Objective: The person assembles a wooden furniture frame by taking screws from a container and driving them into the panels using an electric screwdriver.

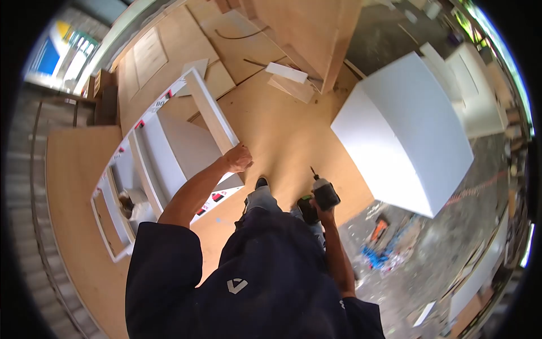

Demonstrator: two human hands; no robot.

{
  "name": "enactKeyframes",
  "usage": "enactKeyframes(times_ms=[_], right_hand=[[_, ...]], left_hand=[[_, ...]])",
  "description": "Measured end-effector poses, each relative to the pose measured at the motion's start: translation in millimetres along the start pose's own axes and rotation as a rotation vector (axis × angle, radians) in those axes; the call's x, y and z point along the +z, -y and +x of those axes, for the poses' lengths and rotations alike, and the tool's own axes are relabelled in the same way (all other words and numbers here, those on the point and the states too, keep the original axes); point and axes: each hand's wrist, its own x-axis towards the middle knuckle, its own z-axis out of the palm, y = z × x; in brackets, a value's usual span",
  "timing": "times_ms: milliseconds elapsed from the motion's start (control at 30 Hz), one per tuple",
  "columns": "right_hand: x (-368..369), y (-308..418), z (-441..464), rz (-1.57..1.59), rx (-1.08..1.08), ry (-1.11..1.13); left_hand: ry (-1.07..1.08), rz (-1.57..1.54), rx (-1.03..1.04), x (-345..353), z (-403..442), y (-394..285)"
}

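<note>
My left hand (239, 158) is closed at the near right corner of a white cabinet frame (212, 104), fingers curled round its edge. The frame lies on the left with dividers and open compartments; red and black printed marks run along its edges. In my right hand (326, 214) is a dark cordless drill (326, 195), held in front of my right leg. Its thin bit (313, 172) points forward, away from my body, and touches nothing. My fingers wrap the drill's grip and are partly hidden by its body.
A large white box-shaped panel unit (389, 135) stands to the right. Brown board (282, 133) covers the floor under my feet. A tall wooden panel (316, 39) rises ahead, with offcuts (288, 72) by its base. Blue and orange items (379, 229) lie on the concrete at right.
</note>
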Motion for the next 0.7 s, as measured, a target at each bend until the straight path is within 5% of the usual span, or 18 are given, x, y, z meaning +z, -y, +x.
enactKeyframes(times_ms=[133,233,367,500,600,700], right_hand=[[-28,50,14,-0.103,-0.023,-0.029],[-48,47,34,-0.123,-0.013,-0.015],[-36,60,53,-0.118,-0.013,-0.019],[-15,66,77,-0.202,-0.045,0.009],[5,77,107,-0.274,-0.068,0.064],[19,82,144,-0.343,-0.083,0.116]], left_hand=[[-0.138,-0.316,-0.216,7,-1,-21],[-0.595,-0.315,-0.364,-1,-8,-38],[-1.164,-0.437,-0.932,-43,-58,-55],[-1.526,-0.398,-1.588,0,-159,-35],[-1.478,-0.360,-2.120,53,-267,-14],[-1.042,-0.317,-2.455,116,-365,2]])
